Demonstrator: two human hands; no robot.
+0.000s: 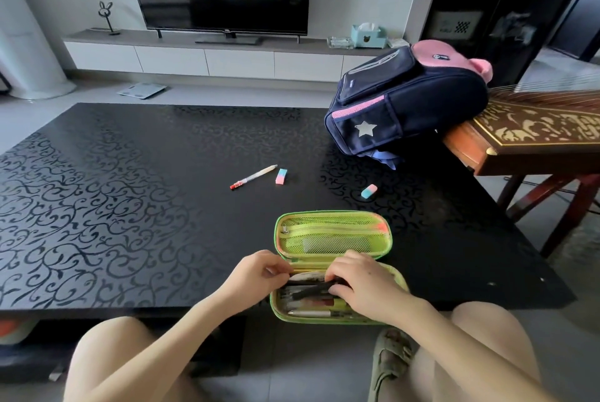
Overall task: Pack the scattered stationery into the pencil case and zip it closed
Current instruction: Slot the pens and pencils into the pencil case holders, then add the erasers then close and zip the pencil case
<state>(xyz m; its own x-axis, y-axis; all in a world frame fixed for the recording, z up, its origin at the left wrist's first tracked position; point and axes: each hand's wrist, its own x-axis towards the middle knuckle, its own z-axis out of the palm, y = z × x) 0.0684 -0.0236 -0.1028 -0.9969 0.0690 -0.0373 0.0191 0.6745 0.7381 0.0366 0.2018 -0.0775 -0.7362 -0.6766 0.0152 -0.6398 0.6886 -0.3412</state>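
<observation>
A green pencil case lies unzipped at the table's near edge, its mesh-pocket lid flat towards the far side. Its near tray holds several pens. My right hand rests over the tray with fingers closed on a black pen that lies across the others. My left hand pinches the tray's left rim. Farther out on the table lie a pen with a red tip, a pink-and-blue eraser beside it, and a second pink-and-blue eraser to the right.
A navy and pink backpack leans at the table's far right against a wooden zither on a stand. The black patterned table stretches left. My knees sit below the near edge. A TV and cabinet stand behind.
</observation>
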